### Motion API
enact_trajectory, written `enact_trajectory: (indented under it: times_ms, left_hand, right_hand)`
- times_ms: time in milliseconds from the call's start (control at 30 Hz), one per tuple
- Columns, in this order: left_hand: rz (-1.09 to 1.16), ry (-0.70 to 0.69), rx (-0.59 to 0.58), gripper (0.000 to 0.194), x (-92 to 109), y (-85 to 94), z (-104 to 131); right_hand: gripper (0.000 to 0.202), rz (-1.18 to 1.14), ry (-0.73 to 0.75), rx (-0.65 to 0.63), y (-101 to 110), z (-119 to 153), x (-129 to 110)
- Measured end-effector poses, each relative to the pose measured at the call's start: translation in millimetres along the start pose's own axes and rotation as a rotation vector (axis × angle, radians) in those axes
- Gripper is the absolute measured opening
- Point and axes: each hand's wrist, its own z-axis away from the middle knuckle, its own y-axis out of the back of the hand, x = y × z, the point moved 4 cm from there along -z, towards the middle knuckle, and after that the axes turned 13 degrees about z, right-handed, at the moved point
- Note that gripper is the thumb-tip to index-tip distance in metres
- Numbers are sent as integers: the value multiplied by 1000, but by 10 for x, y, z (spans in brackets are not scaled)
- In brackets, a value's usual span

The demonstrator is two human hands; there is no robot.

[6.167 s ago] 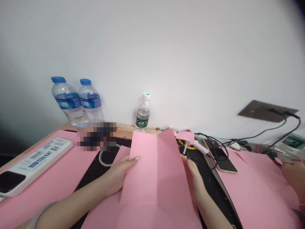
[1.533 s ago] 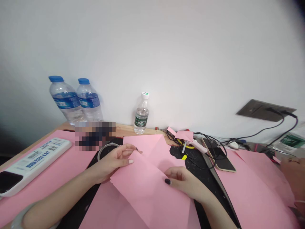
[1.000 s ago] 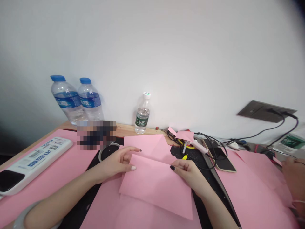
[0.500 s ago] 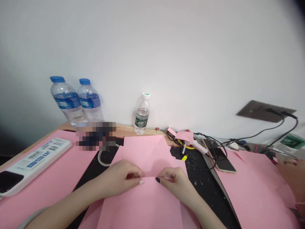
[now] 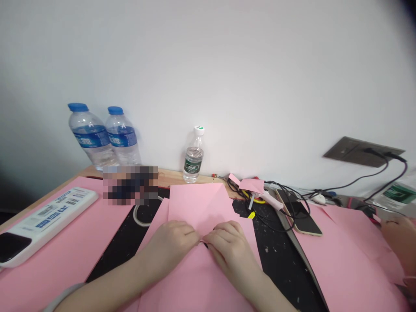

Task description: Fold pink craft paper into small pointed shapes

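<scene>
A large pink paper sheet (image 5: 198, 277) lies in front of me, with a fold across its middle. My left hand (image 5: 177, 240) is closed on that fold, fingers curled over the edge. Close beside it, almost touching, my right hand (image 5: 229, 245) pinches the same fold, its thumb partly hidden under the fingers. The sheet's upper part (image 5: 198, 201) stretches away beyond both hands, with a diagonal crease near its right corner. More pink paper shows beneath on the black mat (image 5: 276, 264).
A white box-like device (image 5: 48, 225) rests on pink paper at left. Two blue-capped bottles (image 5: 94, 141) and a smaller bottle (image 5: 193, 162) stand by the wall. Right are a glue gun (image 5: 271, 200), tangled black cables, a phone (image 5: 302, 214) and another person's hand (image 5: 399, 238).
Both hands have drawn closer together along the fold. Their fingers have curled over it, and the backs of the hands now face up more.
</scene>
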Motion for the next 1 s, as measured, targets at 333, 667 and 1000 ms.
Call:
enact_trajectory:
  times_ms: [333, 667, 1000]
  left_hand:
    - [42, 8, -2, 24, -28, -46, -16]
    - [233, 231, 14, 23, -215, 129, -16]
    - [383, 301, 29, 21, -165, 172, -14]
  right_hand:
    - [25, -111, -174, -144, 23, 19, 195]
    - [18, -272, -558, -185, 207, 160, 816]
    - [19, -454, -430, -173, 98, 79, 483]
